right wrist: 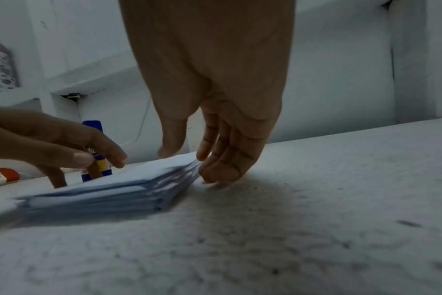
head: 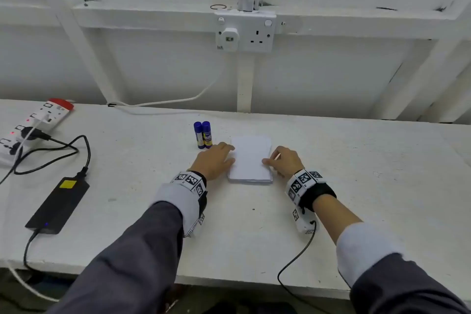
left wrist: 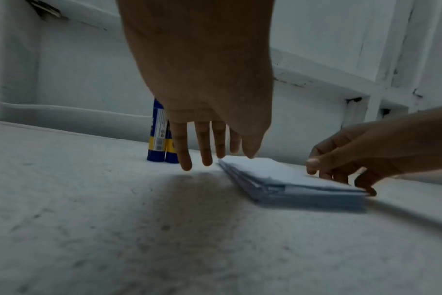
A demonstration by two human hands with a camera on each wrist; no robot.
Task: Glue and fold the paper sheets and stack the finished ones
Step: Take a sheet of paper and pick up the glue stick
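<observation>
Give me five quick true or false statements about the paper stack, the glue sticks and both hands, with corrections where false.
1. Two glue sticks stand upright beside the paper stack. True.
2. The left hand grips a glue stick. False: it is at the stack's left edge, holding nothing.
3. The right hand is at the stack's right edge. True.
4. The stack lies on the black power brick. False: on the white table.
5. Both glue sticks are uncapped. False: caps are on.

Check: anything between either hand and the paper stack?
Nothing visible. Left hand and right hand flank the paper stack, fingertips at its side edges. The glue sticks stand upright behind the left hand, off the path.
</observation>
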